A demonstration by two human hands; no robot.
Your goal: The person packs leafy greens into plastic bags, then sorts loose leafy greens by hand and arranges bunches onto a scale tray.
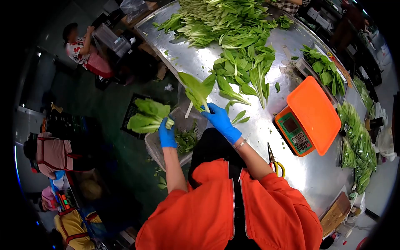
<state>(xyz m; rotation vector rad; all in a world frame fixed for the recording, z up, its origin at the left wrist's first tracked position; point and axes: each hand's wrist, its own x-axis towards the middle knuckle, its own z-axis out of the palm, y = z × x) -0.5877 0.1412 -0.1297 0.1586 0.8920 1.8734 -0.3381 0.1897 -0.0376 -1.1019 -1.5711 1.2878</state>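
The metal surface (pixel 262 133) is stretching rightward, leaving mostly bare room between the leaf pile (pixel 221 25) and the orange scale (pixel 310 118). A plastic tub (pixel 156 154) is sitting beside its edge. Near the tub, a green bunch (pixel 148 114) is fanning out, the left hand (pixel 167 135) gripping its pale stems; the right hand's (pixel 221 121) fingers are pinching a leafy stalk (pixel 198 89).

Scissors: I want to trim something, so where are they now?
In the head view, the scissors lie on the table, right of centre, between the right forearm and the scale.

Glare on table (pixel 301 177) — dark, warped edges
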